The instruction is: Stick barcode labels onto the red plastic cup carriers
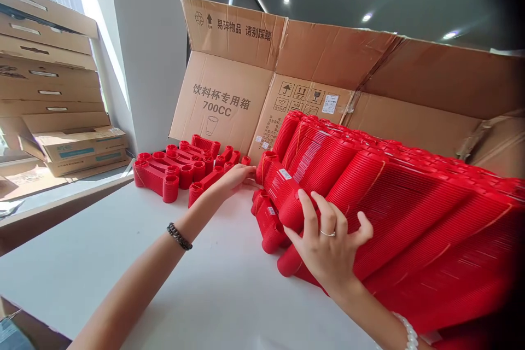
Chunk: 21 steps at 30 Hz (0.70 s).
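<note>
the right hand (328, 232) grasps the near end of a labelled red bundle (275, 186), thumb low and index finger over the top, with the little finger lifted away. the left hand (238, 178) reaches to the far end of the same bundle; its fingertips seem to touch it, but whether they grip i cannot tell. the bundle slants between the two hands, above a smaller-looking red bundle (268, 221) and just beside a tall red stack (369, 186) on the right. the step in hand looks like taking or steadying this one bundle by both ends; the next move would call for a matched hold, so that the ribbed layers stay together and the stack is not nudged. farther out, a group of red bundles (176, 161) sits on the white table (197, 273), and an opened cardboard box (229, 82) stands behind.
</note>
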Tool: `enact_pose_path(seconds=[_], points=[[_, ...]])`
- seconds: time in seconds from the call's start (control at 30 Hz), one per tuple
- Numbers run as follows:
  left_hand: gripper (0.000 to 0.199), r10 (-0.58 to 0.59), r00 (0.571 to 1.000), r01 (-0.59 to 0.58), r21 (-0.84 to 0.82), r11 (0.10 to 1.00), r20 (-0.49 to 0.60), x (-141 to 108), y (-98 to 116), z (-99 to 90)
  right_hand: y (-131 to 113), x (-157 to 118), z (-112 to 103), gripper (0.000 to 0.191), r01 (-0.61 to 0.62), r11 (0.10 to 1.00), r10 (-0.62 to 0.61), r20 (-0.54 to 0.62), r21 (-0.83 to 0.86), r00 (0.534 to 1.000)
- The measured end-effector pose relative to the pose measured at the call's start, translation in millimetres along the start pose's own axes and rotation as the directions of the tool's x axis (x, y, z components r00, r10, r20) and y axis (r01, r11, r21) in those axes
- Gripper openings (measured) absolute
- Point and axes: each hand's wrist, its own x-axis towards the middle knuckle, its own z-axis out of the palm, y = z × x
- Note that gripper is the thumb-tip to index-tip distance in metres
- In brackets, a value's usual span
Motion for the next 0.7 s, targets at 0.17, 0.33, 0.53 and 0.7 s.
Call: enact_pose_path(seconds=[0.17, 0.33, 0.53, 0.7], points=[[0.020, -0.026, 1.000, 0.026, -0.011, 1.000, -0.002, 9, -12, 0.0, -6, -7, 3, 0.050, -0.003, 1.000, 0.000, 0.119, 0.021, 0.993], [0.014, -0.020, 1.000, 0.020, -0.027, 0.999, -0.019, 18, -24, 1.7, -6, -6, 4, 0.048, 0.013, 1.000, -0.012, 0.191, -0.003, 0.982], [0.015, -0.072, 0.996, 0.071, -0.016, 0.997, -0.053, 23, -31, 0.6, -7, -3, -1, 0.048, 0.031, 0.999, -0.017, 0.300, -0.041, 0.954], [0.022, -0.109, 0.992, 0.113, 0.055, 0.992, -0.058, 27, -36, -6.1, -8, 1, -2, 0.058, 0.013, 1.000, -0.010, 0.399, -0.004, 0.917]])
